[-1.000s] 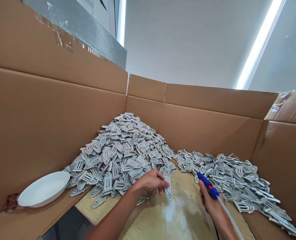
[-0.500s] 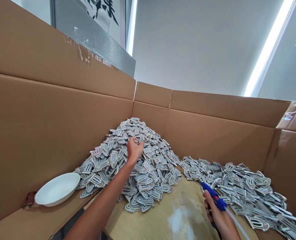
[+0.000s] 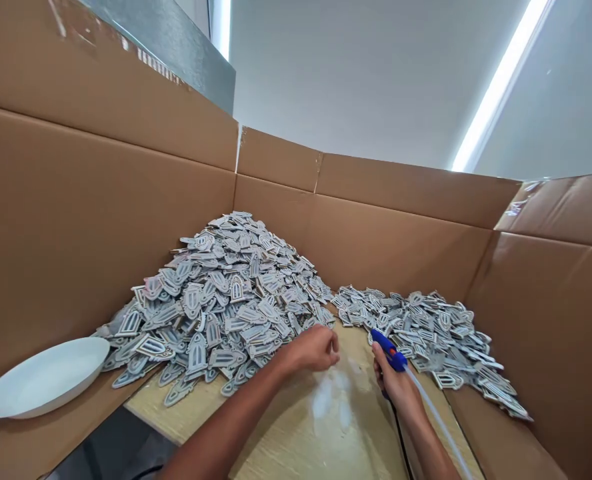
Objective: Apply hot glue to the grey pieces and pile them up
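Observation:
My right hand (image 3: 393, 380) is wrapped round a blue hot glue gun (image 3: 389, 350) with its nozzle pointing away to the upper left. A long translucent glue stick (image 3: 436, 413) trails from its back, and a black cord hangs below. My left hand (image 3: 317, 348) is just left of it over the wooden board (image 3: 296, 420), fingers curled inward. Whatever those fingers hold, if anything, is hidden. Beside that hand rises a tall heap of flat grey tag-like pieces (image 3: 236, 300) with pale striped slots. A lower pile of similar grey pieces (image 3: 441, 340) lies right of the glue gun.
Cardboard walls (image 3: 401, 233) enclose the board at the back and both sides. A white oval dish (image 3: 46, 377) stands by the left wall. Whitish smears (image 3: 331, 400) mark the board. Past its left edge there is a dark gap (image 3: 121, 447).
My left hand has come away from the grey heap, down and right, to beside the glue gun. The glue gun stays in my right hand. The whole view has shifted slightly.

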Demonstrator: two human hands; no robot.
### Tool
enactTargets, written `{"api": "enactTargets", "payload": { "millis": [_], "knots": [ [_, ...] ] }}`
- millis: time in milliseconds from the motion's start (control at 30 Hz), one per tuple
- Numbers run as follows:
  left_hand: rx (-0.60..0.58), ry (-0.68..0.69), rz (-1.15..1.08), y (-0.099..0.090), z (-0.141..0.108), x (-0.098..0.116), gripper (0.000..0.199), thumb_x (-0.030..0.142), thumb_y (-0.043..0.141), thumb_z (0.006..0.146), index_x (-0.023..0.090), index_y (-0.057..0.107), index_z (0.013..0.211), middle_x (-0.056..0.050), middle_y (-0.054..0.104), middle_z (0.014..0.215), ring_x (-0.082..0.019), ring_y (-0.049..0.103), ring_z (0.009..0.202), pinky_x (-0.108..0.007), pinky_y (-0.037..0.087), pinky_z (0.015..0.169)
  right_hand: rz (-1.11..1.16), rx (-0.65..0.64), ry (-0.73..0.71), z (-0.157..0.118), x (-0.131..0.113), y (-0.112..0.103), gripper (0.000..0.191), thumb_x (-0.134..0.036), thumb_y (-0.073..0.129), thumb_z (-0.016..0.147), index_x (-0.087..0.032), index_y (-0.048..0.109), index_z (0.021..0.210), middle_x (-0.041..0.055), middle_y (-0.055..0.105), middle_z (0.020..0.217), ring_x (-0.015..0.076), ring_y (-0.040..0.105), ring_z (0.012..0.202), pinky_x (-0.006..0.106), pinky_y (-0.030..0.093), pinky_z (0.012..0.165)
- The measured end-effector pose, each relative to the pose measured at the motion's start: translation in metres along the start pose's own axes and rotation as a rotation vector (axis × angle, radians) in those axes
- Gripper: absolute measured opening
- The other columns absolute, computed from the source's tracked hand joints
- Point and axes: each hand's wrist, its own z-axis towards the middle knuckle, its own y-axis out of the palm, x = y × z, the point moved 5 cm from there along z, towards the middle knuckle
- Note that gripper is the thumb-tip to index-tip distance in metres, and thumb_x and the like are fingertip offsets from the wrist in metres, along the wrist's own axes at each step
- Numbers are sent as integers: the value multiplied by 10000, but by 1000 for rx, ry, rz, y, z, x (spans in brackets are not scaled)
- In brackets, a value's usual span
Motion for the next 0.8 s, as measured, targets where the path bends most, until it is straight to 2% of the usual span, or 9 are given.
{"api": "enactTargets", "payload": {
  "millis": [67,167,300,400,500,633,733,800],
  "knots": [
    [-145,-33,92,18,-4,-8,196,237,758,676,205,675,851,-52,674,847,-248,622,865,-309,455,746,-27,0,-27,-1,-3,-1,570,-791,620,620,-244,472,560,-41,445,453,117,399,401,253,332,403],
    [-156,-65,158,34,-6,-21,379,279,790,673,205,643,1014,-95,661,1056,-287,598,1025,-343,453,856,-66,13,-43,-1,-4,-3,557,-793,550,693,-257,468,567,-31,451,459,132,414,399,264,342,398],
    [-112,-102,231,46,-2,-33,187,205,617,814,199,602,1001,-121,632,1135,-272,585,1064,-338,430,891,-61,22,-62,3,1,-6,577,-803,509,737,-258,468,553,-23,455,442,140,421,393,267,350,396],
    [-96,-115,230,48,2,-37,109,169,568,835,203,584,938,-108,643,1084,-257,583,1047,-322,419,868,-89,117,-94,8,4,-17,532,-754,564,740,-241,517,602,-6,526,485,156,476,434,267,373,430],
    [-92,-141,203,46,3,-39,84,167,580,825,199,574,902,-101,655,1043,-250,581,1015,-316,406,835,-356,298,-164,13,2,-38,381,-584,567,810,-212,612,739,35,624,606,199,560,557,286,407,533],
    [-71,-96,179,44,0,-34,75,159,571,820,201,581,881,-85,664,1010,-235,579,974,-308,394,810,-813,476,-92,17,7,-73,253,-354,530,869,-164,663,972,127,694,833,272,624,788,320,402,643],
    [-67,-82,222,44,-2,-28,60,172,546,849,195,599,867,-98,669,1011,-239,590,971,-314,394,812,-977,537,-83,21,14,-95,252,-254,571,845,-125,647,1047,184,700,986,335,580,1069,344,420,765],
    [-53,-77,235,44,-2,-22,83,182,534,869,191,616,872,-106,676,1012,-243,602,975,-314,396,811,-1010,517,-94,25,20,-102,247,-230,595,833,-118,642,1048,191,707,1004,347,543,1149,357,417,843]
  ]
}}
